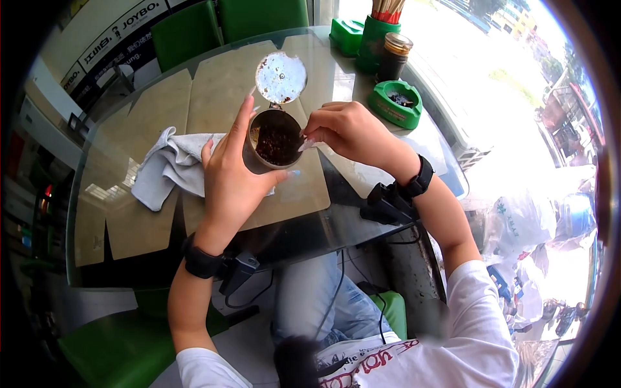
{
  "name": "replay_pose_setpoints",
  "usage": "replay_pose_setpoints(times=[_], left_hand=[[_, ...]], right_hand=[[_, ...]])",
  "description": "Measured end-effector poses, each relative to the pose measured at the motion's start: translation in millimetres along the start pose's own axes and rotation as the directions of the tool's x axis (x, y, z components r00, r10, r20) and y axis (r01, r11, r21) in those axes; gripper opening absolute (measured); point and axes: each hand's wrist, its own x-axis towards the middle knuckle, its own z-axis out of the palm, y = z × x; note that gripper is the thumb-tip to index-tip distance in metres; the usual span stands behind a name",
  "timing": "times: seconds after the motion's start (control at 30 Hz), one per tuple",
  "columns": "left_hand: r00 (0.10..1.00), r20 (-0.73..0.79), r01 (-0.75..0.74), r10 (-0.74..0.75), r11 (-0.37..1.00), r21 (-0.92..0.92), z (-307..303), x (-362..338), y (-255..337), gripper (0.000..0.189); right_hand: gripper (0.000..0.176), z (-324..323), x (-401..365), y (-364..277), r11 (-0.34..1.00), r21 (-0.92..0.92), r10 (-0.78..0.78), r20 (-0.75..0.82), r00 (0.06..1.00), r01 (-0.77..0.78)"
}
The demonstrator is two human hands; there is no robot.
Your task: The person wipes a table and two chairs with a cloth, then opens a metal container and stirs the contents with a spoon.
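Note:
My left hand (pixel 233 174) curves around a small metal condiment pot (pixel 275 117), thumb at the near side and fingers along the left. Inside the pot is a dark reddish-brown mass like chili flakes in oil (pixel 277 141). Its round, stained lid (pixel 281 76) hangs open on a hinge at the far side. At the pot's right rim, the fingers of my right hand (pixel 349 129) are pinched together. Something small and pale shows at those fingertips, too small to name. A crumpled grey cloth (pixel 169 165) lies left of the pot, partly behind my left hand.
At the table's far right stand a green ashtray (pixel 396 107) with dark bits inside, a dark jar (pixel 393 57), a green holder of chopsticks (pixel 375 42) and a green box (pixel 347 35). Green chairs (pixel 187 35) stand beyond the glass-topped table (pixel 220 71). Plastic bags (pixel 521 223) lie at right.

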Motion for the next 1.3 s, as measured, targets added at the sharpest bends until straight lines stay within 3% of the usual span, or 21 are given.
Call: replay_pose_setpoints(times=[0.57,0.87,1.07,1.3], left_hand=[[1.000,0.007,-0.021,0.022,0.999,-0.032,-1,0,1,0.115],[0.999,0.049,-0.008,0.010,0.999,-0.033,-2,0,4,0.115],[0.998,0.067,-0.020,0.020,1.000,-0.005,0,-2,5,0.116],[0.996,0.087,-0.013,0.014,1.000,-0.016,-3,-1,7,0.116]], right_hand=[[0.011,7,-2,5,0.933,-0.347,-0.142,-0.118,0.983,0.093],[0.015,9,-3,9,0.896,-0.444,-0.107,-0.194,0.975,0.010],[0.020,10,-4,13,0.868,-0.496,-0.052,-0.137,0.989,-0.023],[0.018,8,-3,10,0.868,-0.485,-0.238,-0.222,0.945,0.104]])
